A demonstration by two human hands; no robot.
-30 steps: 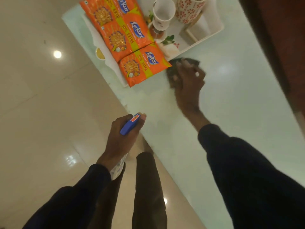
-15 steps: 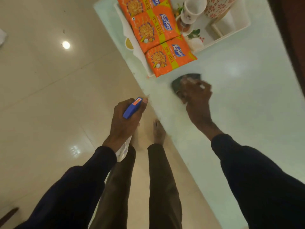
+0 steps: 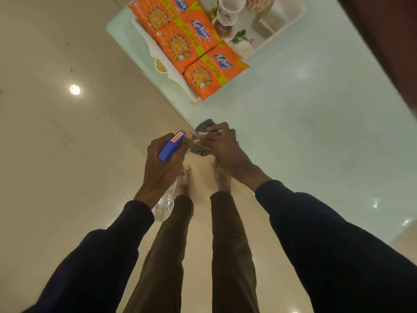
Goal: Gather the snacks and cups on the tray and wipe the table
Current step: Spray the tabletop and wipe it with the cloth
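Grey cloth [image 3: 202, 134], gripped by the right hand [image 3: 222, 148], has slid from beside the far tray [image 3: 292, 20] of snacks [image 3: 187, 39] and cups [image 3: 230, 7] to the table's [image 3: 316, 114] near edge, left hand [image 3: 163, 161] clutching a bottle [image 3: 170, 146]: wiping's underway.

The left hand [image 3: 164, 163] grips a blue-headed spray bottle [image 3: 170, 146] just beside the right hand [image 3: 222, 150], which holds a dark cloth [image 3: 203, 126] at the pale green table's [image 3: 316, 109] near-left edge. Farther away, orange Kurkure packets [image 3: 191, 41] and cups [image 3: 230, 10] sit on a white tray [image 3: 284, 21].
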